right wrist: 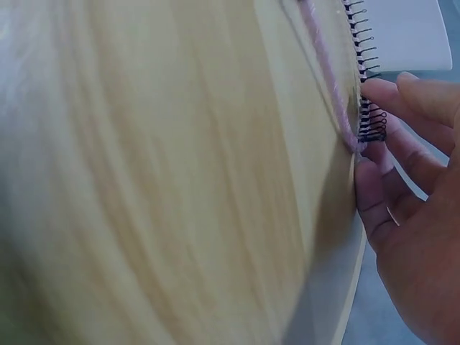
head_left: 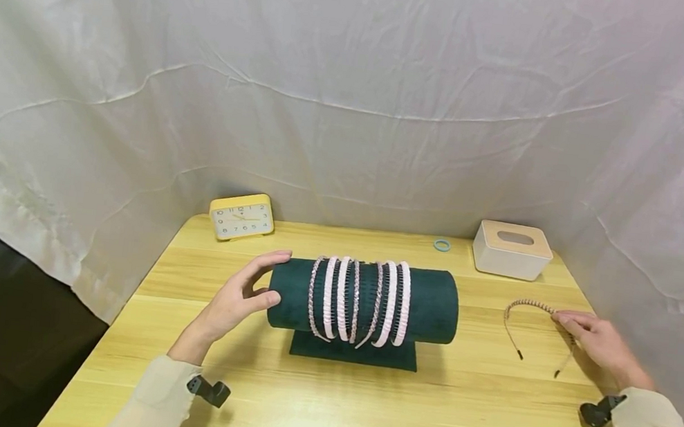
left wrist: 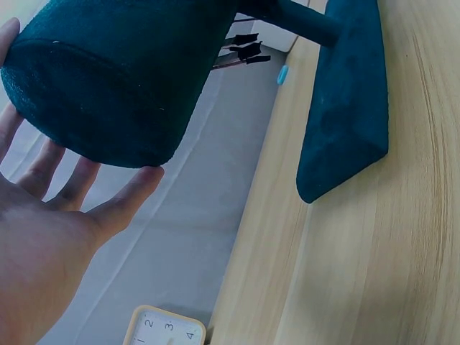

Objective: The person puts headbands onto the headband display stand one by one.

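Note:
My left hand (head_left: 234, 303) holds the left end of a dark green velvet headband stand (head_left: 432, 310), fingers and thumb spread around its rim. In the left wrist view the fingertips rest at the edge of the stand's round end (left wrist: 79, 100). Several pink and braided headbands (head_left: 342, 300) sit side by side over the roll. On the right, my right hand (head_left: 598, 341) pinches one side of a braided headband (head_left: 526, 303) low over the table. The right wrist view shows the headband's pink band (right wrist: 327, 68) and the dark comb teeth (right wrist: 370, 118) at my fingers.
A yellow clock (head_left: 243, 218) stands at the back left of the wooden table (head_left: 308, 412). Toward the back right are a small blue ring (head_left: 441, 245) and a white tissue box (head_left: 509, 259) with a wooden lid. Pale curtains (head_left: 348, 151) hang around the table.

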Demonstrator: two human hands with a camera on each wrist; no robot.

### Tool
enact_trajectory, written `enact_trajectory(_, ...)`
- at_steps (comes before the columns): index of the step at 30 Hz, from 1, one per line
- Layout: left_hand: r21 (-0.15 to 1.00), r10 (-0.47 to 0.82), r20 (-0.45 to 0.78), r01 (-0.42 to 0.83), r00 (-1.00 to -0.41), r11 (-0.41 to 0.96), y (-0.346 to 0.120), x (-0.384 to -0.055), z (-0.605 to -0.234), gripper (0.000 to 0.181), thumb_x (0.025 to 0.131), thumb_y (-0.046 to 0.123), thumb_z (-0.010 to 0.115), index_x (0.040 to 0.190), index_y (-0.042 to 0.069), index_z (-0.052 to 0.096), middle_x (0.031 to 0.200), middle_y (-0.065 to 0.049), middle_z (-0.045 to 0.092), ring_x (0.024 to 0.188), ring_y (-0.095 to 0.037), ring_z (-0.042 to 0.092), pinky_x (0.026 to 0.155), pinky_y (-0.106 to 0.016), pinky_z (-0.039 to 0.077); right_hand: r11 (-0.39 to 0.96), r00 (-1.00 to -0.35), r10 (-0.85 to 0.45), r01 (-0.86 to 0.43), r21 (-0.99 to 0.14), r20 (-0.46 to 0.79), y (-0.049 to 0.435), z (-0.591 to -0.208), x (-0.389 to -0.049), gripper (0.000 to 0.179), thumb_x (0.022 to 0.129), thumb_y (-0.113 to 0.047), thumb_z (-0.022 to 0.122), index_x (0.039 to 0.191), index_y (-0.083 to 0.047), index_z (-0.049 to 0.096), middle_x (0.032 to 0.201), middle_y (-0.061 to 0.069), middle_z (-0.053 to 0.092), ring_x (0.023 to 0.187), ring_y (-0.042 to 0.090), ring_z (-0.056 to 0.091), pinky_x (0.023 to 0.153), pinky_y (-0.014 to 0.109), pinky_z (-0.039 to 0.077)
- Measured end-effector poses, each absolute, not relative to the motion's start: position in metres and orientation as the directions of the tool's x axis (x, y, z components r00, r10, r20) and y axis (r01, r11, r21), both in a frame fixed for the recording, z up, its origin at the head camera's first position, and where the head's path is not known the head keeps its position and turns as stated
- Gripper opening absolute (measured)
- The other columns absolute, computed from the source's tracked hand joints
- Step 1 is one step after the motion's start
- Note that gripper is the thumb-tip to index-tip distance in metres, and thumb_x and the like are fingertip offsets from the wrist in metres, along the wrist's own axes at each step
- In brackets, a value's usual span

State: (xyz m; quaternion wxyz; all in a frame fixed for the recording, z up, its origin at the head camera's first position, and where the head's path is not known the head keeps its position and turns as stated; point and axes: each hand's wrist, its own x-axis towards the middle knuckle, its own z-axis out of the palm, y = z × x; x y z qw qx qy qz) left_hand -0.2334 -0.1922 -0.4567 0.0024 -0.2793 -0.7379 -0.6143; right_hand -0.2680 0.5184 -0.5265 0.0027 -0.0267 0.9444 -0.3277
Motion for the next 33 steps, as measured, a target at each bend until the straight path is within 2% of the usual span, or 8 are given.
enact_trajectory(3, 0.904, 0.409, 0.348, 0.417, -0.844, 0.092, -0.1922, -0.2335, -0.4566, 0.063, 0.104, 0.007, 0.068, 0.164, 0.016, 0.048, 0.175, -0.007, 0.038, 0.157, -0.011, 0.039, 0.116, -0.033, 0.051, 0.777, -0.998, -0.053, -0.058, -0.627, 0.027, 0.5176, -0.525, -0.2677, 0.056, 0.118, -0.041, 0.048, 0.146, 0.004, 0.065, 0.149, 0.022, 0.064, 0.11, -0.03, 0.03, 0.125, 0.06, 0.036)
enact_trajectory(5, 0.905, 0.409, 0.347, 0.416, -0.844, 0.092, -0.1923, -0.2337, -0.4567, 0.063, 0.104, 0.008, 0.068, 0.164, 0.016, 0.048, 0.175, -0.007, 0.038, 0.157, -0.01, 0.039, 0.116, -0.033, 0.051, 0.776, -0.998, -0.057, -0.068, -0.627, 0.037, 0.518, -0.5245, -0.2679, 0.054, 0.117, -0.04, 0.05, 0.145, 0.004, 0.066, 0.143, 0.009, 0.066, 0.11, -0.03, 0.031, 0.122, 0.04, 0.041)
enact_trajectory(6, 0.905, 0.409, 0.347, 0.416, -0.844, 0.092, -0.1924, -0.2338, -0.4567, 0.063, 0.104, 0.008, 0.068, 0.163, 0.016, 0.048, 0.175, -0.007, 0.038, 0.157, -0.011, 0.039, 0.116, -0.033, 0.051, 0.774, -0.997, -0.06, -0.071, -0.629, 0.039, 0.5183, -0.5246, -0.2679, 0.053, 0.117, -0.039, 0.051, 0.145, 0.004, 0.065, 0.141, 0.002, 0.066, 0.11, -0.03, 0.031, 0.12, 0.041, 0.043)
enact_trajectory(10, 0.906, 0.411, 0.345, 0.414, -0.844, 0.088, -0.1924, -0.2341, -0.4568, 0.063, 0.104, 0.008, 0.068, 0.164, 0.016, 0.048, 0.175, -0.007, 0.038, 0.157, -0.011, 0.039, 0.115, -0.031, 0.051, 0.774, -0.994, -0.078, -0.108, -0.624, 0.075, 0.5204, -0.5272, -0.2689, 0.044, 0.115, -0.03, 0.058, 0.141, 0.003, 0.069, 0.129, -0.025, 0.059, 0.109, -0.03, 0.034, 0.094, 0.01, 0.041)
enact_trajectory(14, 0.907, 0.413, 0.344, 0.412, -0.843, 0.085, -0.1923, -0.2339, -0.4565, 0.064, 0.104, 0.008, 0.068, 0.164, 0.016, 0.047, 0.175, -0.008, 0.037, 0.157, -0.012, 0.039, 0.115, -0.03, 0.051, 0.768, -0.985, -0.1, -0.166, -0.618, 0.14, 0.5218, -0.531, -0.2701, 0.032, 0.112, -0.018, 0.062, 0.132, 0.004, 0.074, 0.123, -0.032, 0.06, 0.108, -0.032, 0.038, 0.083, -0.001, 0.034)
enact_trajectory(20, 0.908, 0.413, 0.342, 0.41, -0.844, 0.085, -0.1922, -0.2331, -0.456, 0.063, 0.104, 0.008, 0.068, 0.164, 0.016, 0.047, 0.176, -0.007, 0.037, 0.157, -0.012, 0.038, 0.115, -0.027, 0.05, 0.757, -0.983, -0.094, -0.172, -0.63, 0.155, 0.5212, -0.5321, -0.2696, 0.029, 0.111, -0.014, 0.064, 0.13, 0.004, 0.075, 0.119, -0.036, 0.061, 0.105, -0.03, 0.043, 0.082, 0.002, 0.039)
enact_trajectory(25, 0.908, 0.414, 0.345, 0.411, -0.843, 0.081, -0.1921, -0.2327, -0.4557, 0.063, 0.104, 0.008, 0.068, 0.164, 0.016, 0.048, 0.176, -0.007, 0.037, 0.157, -0.012, 0.038, 0.114, -0.026, 0.05, 0.697, -0.992, -0.091, -0.129, -0.706, 0.092, 0.5205, -0.5298, -0.2669, 0.031, 0.111, -0.013, 0.063, 0.135, 0.005, 0.073, 0.115, -0.043, 0.061, 0.095, -0.013, 0.06, 0.074, 0.017, 0.055)
enact_trajectory(33, 0.906, 0.411, 0.346, 0.414, -0.843, 0.087, -0.1922, -0.2333, -0.4563, 0.063, 0.104, 0.008, 0.068, 0.163, 0.016, 0.048, 0.175, -0.007, 0.038, 0.157, -0.011, 0.038, 0.114, -0.026, 0.05, 0.662, -0.993, -0.12, -0.082, -0.745, 0.002, 0.5217, -0.5237, -0.2635, 0.038, 0.113, -0.018, 0.061, 0.145, 0.003, 0.066, 0.113, -0.028, 0.075, 0.091, 0.004, 0.072, 0.077, 0.023, 0.061)
